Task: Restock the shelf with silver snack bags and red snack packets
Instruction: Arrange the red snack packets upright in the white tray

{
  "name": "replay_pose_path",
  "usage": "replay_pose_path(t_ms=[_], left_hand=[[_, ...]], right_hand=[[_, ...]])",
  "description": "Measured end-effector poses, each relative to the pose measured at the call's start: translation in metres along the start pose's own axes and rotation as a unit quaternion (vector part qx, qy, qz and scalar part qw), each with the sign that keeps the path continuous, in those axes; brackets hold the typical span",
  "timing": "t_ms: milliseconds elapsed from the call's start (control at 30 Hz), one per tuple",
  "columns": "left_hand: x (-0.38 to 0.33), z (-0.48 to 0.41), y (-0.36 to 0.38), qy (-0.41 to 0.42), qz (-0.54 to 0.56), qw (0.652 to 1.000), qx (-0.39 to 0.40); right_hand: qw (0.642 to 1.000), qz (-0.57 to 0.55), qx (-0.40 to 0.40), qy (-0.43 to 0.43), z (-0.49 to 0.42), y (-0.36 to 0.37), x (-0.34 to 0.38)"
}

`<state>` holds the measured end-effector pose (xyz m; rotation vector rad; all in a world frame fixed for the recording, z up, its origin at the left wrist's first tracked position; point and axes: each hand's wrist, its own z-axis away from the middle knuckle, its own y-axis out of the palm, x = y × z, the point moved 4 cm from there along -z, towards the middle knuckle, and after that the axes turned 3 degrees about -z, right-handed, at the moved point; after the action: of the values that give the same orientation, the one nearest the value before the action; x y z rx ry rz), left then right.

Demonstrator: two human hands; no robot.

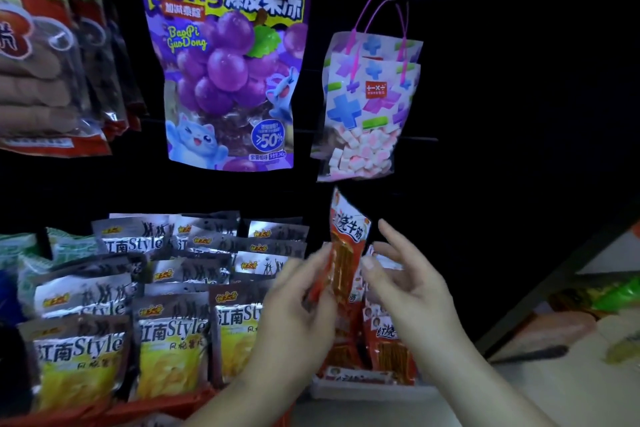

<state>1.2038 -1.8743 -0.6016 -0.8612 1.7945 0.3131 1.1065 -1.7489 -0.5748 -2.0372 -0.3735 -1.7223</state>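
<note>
My left hand (298, 302) grips a red snack packet (346, 239), held upright above a white box (374, 388) that holds more red snack packets (388, 347). My right hand (412, 284) is just to the right of the held packet, fingers spread, thumb near its edge, holding nothing. Rows of silver snack bags (166, 329) with yellow chips printed on them stand on the shelf to the left.
A purple grape jelly bag (225, 62) and a marshmallow bag with pink handles (367, 104) hang on black hooks above. Brown snack bags (45, 62) hang at upper left. Green packets (65, 246) lie far left. A lower shelf (571, 340) with goods sits at right.
</note>
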Motion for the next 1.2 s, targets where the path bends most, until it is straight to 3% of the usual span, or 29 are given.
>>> replay_pose_path(t_ms=[67,133,233,300,367,533,733,867,1000,1200], left_hand=[[0.002,0.007,0.01,0.069,-0.086,0.993,0.042],[0.003,0.012,0.018,0.108,-0.147,0.979,0.096],[0.002,0.018,0.026,0.1,-0.064,0.979,0.163],[0.011,0.016,0.02,0.024,0.007,0.993,0.118],[0.021,0.011,0.01,-0.032,-0.008,0.999,0.035],[0.026,0.008,0.014,-0.158,0.135,0.974,0.087],[0.032,0.008,0.016,-0.159,0.098,0.98,0.071],[0.033,0.006,0.01,-0.101,0.024,0.994,0.039],[0.034,0.01,0.016,-0.118,0.081,0.984,0.106],[0.033,0.009,0.01,-0.043,-0.114,0.983,0.136]], right_hand=[[0.995,-0.085,0.049,0.022,0.001,0.01,0.002],[0.995,-0.08,0.054,0.021,0.001,0.014,0.002],[0.995,-0.081,-0.023,0.061,-0.005,0.003,-0.008],[0.991,-0.089,-0.05,0.092,-0.008,-0.006,-0.014],[0.99,-0.09,-0.045,0.097,-0.012,-0.012,-0.019],[0.992,-0.066,0.027,0.107,-0.01,-0.012,-0.02],[0.998,-0.036,0.0,0.058,-0.009,-0.007,-0.02],[0.998,0.003,-0.035,0.052,-0.012,-0.008,-0.026],[0.997,-0.004,-0.066,0.042,-0.016,-0.014,-0.03],[0.997,0.064,-0.006,0.042,-0.018,-0.012,-0.031]])
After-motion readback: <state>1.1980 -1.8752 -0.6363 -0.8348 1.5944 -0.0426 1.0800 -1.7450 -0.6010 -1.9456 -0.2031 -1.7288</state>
